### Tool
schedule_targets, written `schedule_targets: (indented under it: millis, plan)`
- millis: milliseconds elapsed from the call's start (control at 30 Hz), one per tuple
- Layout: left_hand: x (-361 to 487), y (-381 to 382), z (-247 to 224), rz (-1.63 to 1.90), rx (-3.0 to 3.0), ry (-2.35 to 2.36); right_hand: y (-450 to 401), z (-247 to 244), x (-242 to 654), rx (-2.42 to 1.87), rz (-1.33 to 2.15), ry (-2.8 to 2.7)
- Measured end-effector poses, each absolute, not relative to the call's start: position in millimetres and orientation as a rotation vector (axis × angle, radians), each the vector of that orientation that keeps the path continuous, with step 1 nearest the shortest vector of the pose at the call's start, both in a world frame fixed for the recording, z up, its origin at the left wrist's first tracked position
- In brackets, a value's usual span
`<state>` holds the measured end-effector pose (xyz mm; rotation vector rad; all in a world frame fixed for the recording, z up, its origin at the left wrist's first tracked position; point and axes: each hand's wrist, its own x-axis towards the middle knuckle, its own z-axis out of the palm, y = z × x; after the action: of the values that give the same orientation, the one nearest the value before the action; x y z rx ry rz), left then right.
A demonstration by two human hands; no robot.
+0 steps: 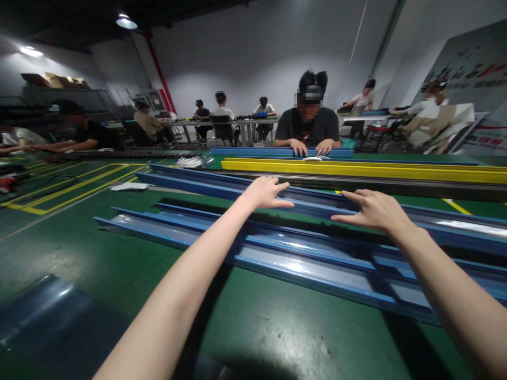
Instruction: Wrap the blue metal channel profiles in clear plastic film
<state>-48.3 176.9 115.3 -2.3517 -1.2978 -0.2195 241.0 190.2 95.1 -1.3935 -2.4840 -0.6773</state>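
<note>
Bare forearms (174, 295), hands (264, 194) at blue channel (311, 206); banner lettering (481, 74) blurred

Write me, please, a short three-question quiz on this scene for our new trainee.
1. Multiple choice: what colour is the long rail nearest the left hand? (a) red, (b) blue, (c) white.

2. True or false: the right hand is clenched into a fist.

3. Short answer: which long bar lies just beyond the black bar, as the person sees it?

Key:
1. (b), blue.
2. False; its thumb and fingers are spread apart.
3. The yellow bar.
</note>
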Motion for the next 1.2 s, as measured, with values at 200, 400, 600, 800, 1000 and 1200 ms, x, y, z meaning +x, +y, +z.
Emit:
schedule_targets:
  millis: [200,400,600,800,1000,1200]
  plan:
    - [-46.4,132.1,143.6,-0.250,-2.319,-1.351,158.4,127.8,245.8,-1.316,-0.794,-2.432]
    - [-52.3,79.0,144.9,-0.256,-2.292,-1.355,109.0,132.1,240.3,-1.280,-0.782,-2.494]
    - [-53.2,35.1,122.5,-0.252,-2.357,-1.401,64.2,118.5,239.1,-1.241,-0.803,-2.572]
    - [-54.5,7.1,90.4,-0.269,-2.418,-1.417,32.4,91.4,239.9,-1.198,-0.702,-2.629]
    - [-57.9,-2.5,62.1,-0.258,-2.471,-1.403,17.4,60.0,237.3,-1.171,-0.631,-2.641]
    - [-61.0,-3.2,46.0,-0.204,-2.482,-1.396,11.0,40.6,232.5,-1.280,-0.538,-2.658]
